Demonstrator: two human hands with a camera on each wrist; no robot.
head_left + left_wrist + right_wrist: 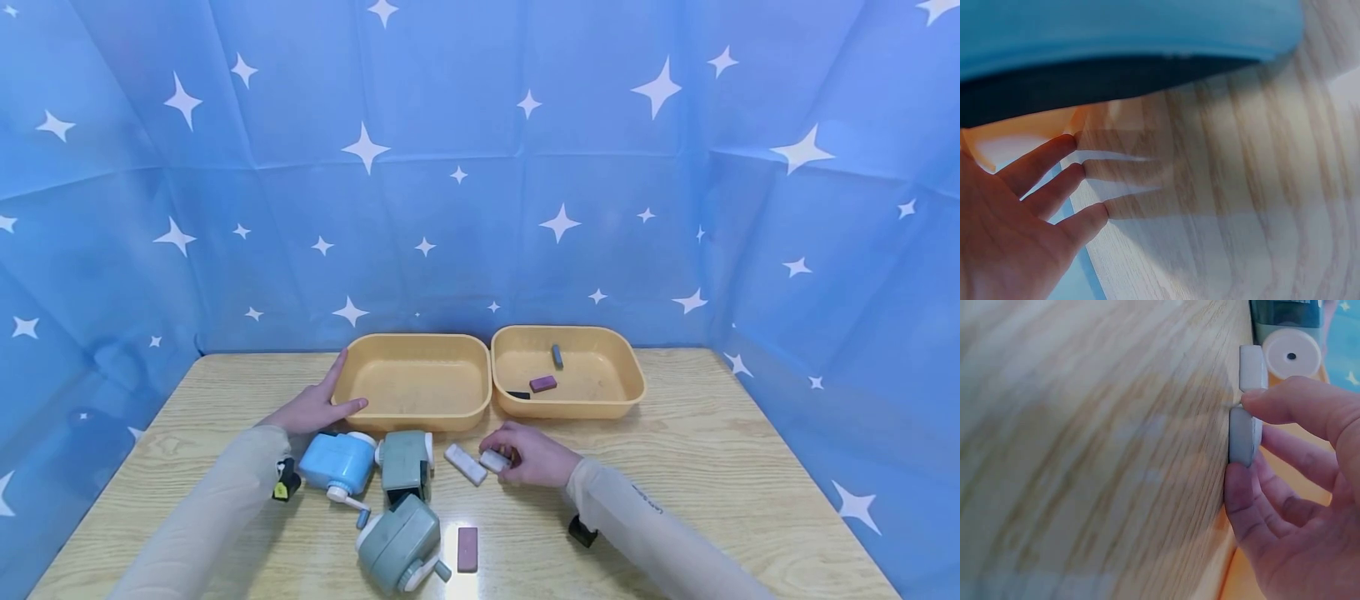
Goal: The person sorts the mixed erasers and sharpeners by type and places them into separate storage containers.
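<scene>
My left hand [313,408] rests at the near left corner of the left yellow tray [412,422], thumb over the rim and fingers extended along the side. In the left wrist view its fingers [1054,187] look spread and relaxed. Between thumb and fingers, my right hand [538,457] pinches a white eraser [1241,437] at its two ends, down at the tabletop. Another white eraser [465,464] lies just left of it. A blue crank pencil sharpener [337,461] stands below my left hand, beside a grey-green sharpener [405,461].
A second grey-green sharpener [401,542] lies tilted nearer me, with a purple eraser [467,550] to its right. The right yellow tray [570,410] holds a purple eraser [543,383], a small blue-grey piece [557,357] and a black piece [518,395]. A starry blue curtain [450,208] hangs behind.
</scene>
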